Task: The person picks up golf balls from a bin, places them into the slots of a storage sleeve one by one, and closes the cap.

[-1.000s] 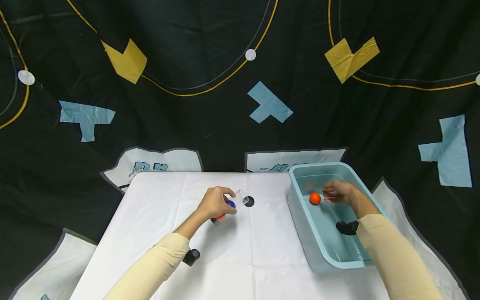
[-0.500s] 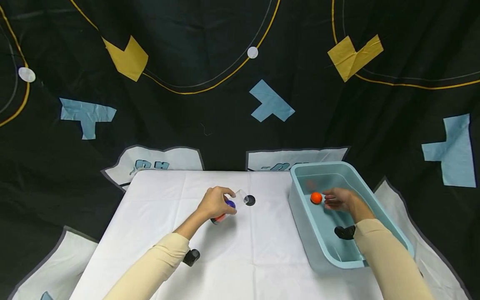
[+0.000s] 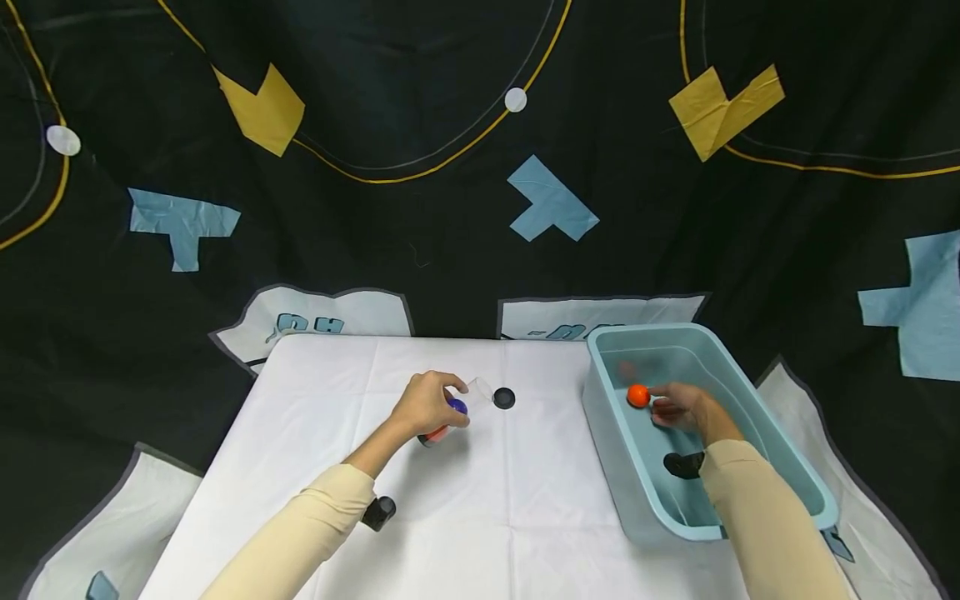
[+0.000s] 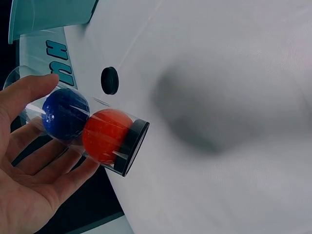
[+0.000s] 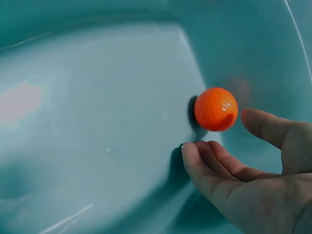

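Note:
My left hand (image 3: 429,404) grips a clear plastic tube (image 4: 91,105), tilted above the white table. Inside it a blue ball (image 4: 65,114) and an orange-red ball (image 4: 107,135) sit in line, the latter against the black cap (image 4: 131,148) closing the lower end. A loose black round cap (image 3: 504,398) lies on the table just beyond the tube's far end. Reaching down into the light blue bin (image 3: 611,467), my right hand (image 5: 253,180) holds nothing. Its thumb and fingers are spread on two sides of an orange golf ball (image 5: 216,109) lying by the bin's wall.
The bin's raised rim (image 3: 641,492) surrounds the right hand at the table's right side. A white cloth covers the table (image 3: 450,533). Behind it hangs a black curtain (image 3: 420,225) with yellow and blue patches. Black wrist cameras (image 3: 378,513) show below both wrists.
My right hand has moved left, closer to the orange golf ball, its fingertips now right beside it. The left hand keeps its grip on the tube. The head view has shifted slightly.

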Demonstrator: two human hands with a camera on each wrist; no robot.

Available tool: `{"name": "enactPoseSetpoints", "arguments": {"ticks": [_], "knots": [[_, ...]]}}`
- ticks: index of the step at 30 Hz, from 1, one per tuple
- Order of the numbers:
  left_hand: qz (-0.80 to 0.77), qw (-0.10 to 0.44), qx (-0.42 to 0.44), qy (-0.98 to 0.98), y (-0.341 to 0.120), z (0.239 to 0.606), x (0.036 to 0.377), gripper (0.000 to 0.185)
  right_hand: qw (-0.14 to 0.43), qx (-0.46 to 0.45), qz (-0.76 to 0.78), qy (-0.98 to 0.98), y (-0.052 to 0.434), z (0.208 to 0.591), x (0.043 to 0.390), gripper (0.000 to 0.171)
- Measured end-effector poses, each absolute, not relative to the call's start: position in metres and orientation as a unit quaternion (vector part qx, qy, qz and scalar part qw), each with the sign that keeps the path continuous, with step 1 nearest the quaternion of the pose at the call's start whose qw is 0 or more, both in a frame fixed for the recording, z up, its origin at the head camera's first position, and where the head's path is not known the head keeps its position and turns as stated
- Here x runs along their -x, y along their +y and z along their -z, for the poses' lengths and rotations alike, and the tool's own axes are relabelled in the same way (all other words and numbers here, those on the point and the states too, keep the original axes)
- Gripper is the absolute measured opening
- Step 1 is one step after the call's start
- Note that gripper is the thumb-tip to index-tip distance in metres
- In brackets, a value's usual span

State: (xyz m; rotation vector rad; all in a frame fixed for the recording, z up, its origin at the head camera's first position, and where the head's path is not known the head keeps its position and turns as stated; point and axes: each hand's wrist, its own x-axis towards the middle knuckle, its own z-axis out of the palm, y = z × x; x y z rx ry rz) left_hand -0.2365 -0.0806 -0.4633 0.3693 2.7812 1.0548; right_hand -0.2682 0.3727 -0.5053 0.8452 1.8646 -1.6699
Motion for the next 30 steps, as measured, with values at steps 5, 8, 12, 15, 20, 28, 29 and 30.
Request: {"name": "enactPoseSetpoints", "arguments": {"ticks": [5, 8, 12, 15, 20, 28, 29, 30], "knots": [[-0.35, 0.069, -0.128, 0.925, -0.08, 0.463, 0.238, 0.043, 0.241, -0.325, 0.619, 0.673, 0.373, 0.508, 0.268, 0.037], [-0.35, 0.071, -0.131, 0.925, -0.08, 0.463, 0.237, 0.044, 0.233, -0.334, 0.619, 0.672, 0.372, 0.508, 0.268, 0.038], [-0.349, 0.072, -0.128, 0.925, -0.081, 0.465, 0.236, 0.045, 0.23, -0.341, 0.616, 0.671, 0.37, 0.508, 0.268, 0.047], [-0.353, 0.07, -0.127, 0.924, -0.082, 0.466, 0.235, 0.044, 0.225, -0.347, 0.617, 0.669, 0.368, 0.509, 0.269, 0.048], [-0.355, 0.067, -0.126, 0.924, -0.085, 0.468, 0.234, 0.043, 0.227, -0.358, 0.625, 0.656, 0.364, 0.512, 0.27, 0.042], [-0.355, 0.07, -0.123, 0.924, -0.088, 0.469, 0.233, 0.044, 0.229, -0.363, 0.63, 0.647, 0.356, 0.513, 0.273, 0.044], [-0.356, 0.07, -0.123, 0.924, -0.088, 0.468, 0.233, 0.044, 0.229, -0.36, 0.63, 0.649, 0.356, 0.512, 0.273, 0.044], [-0.356, 0.069, -0.122, 0.924, -0.088, 0.468, 0.234, 0.043, 0.23, -0.358, 0.63, 0.649, 0.356, 0.512, 0.274, 0.045]]}}
